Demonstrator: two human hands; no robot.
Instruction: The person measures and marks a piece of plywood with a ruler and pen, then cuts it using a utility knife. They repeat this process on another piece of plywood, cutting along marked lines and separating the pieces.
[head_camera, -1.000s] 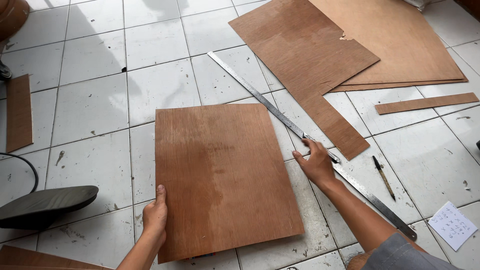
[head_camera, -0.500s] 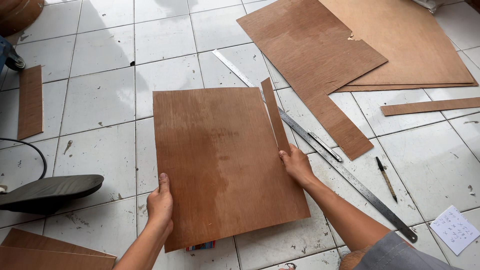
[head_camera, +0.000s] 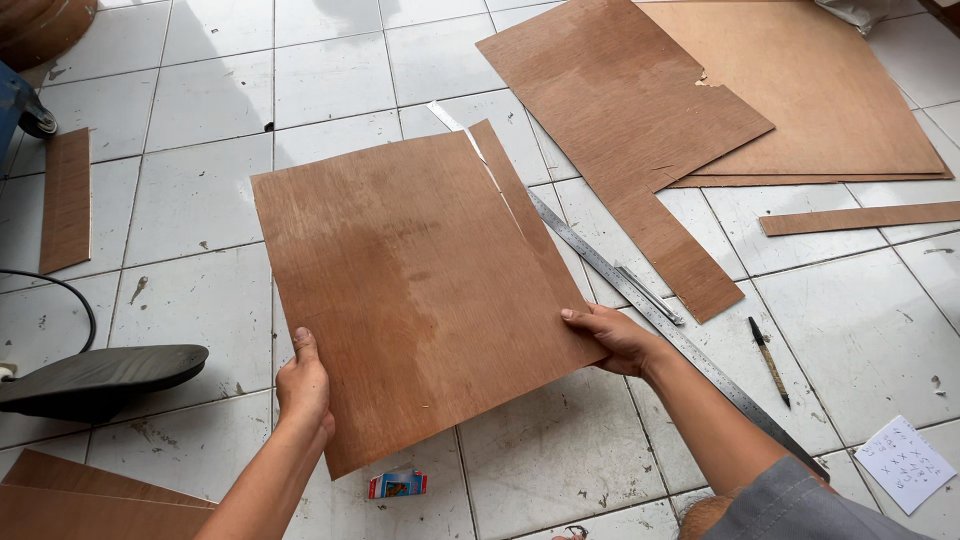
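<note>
A rectangular brown plywood board (head_camera: 410, 280) is lifted off the white tiled floor and tilted. My left hand (head_camera: 303, 390) grips its near left corner. My right hand (head_camera: 615, 337) holds its right edge, thumb on top. A narrow strip (head_camera: 525, 215) along the board's right side is split away from it at the far end, with a thin gap showing. A long steel ruler (head_camera: 660, 320) lies on the floor just beyond my right hand.
Large plywood sheets (head_camera: 700, 100) lie at the far right, with a thin strip (head_camera: 860, 217) beside them. A pen (head_camera: 768, 360) and a paper note (head_camera: 905, 465) lie right. A small box (head_camera: 398, 485), a dark sandal (head_camera: 100, 378), and plywood offcuts (head_camera: 65, 200) lie around.
The board has been raised from flat on the floor and tilted toward me. A narrow strip has come apart along its right edge. My right hand moved from the ruler to the board's edge.
</note>
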